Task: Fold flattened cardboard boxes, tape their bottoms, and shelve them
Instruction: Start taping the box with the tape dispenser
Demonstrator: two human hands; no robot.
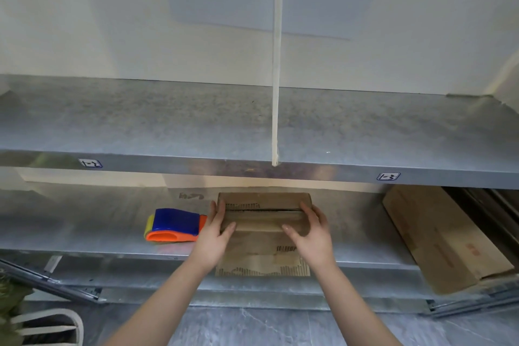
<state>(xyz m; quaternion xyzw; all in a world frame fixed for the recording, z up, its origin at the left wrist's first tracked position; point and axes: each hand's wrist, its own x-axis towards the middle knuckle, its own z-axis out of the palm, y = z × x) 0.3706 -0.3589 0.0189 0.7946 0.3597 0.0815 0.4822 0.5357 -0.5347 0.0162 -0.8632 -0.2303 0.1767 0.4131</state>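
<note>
As two flaps meet along a narrow, open seam, a person's left hand [214, 229] and right hand [310, 229] each grip an end of a cardboard box [264, 201], fingers round its sides and thumbs on top. The box sits mid-way along the lower shelf [84, 222], its near flap hanging past the shelf's front edge. A tape dispenser [175, 225] lies on the shelf just to the left, and flattened cartons [438, 233] lie at its right end. Freeing a hand for the tape could let the flaps spring apart, or tip the overhanging box off the shelf.
</note>
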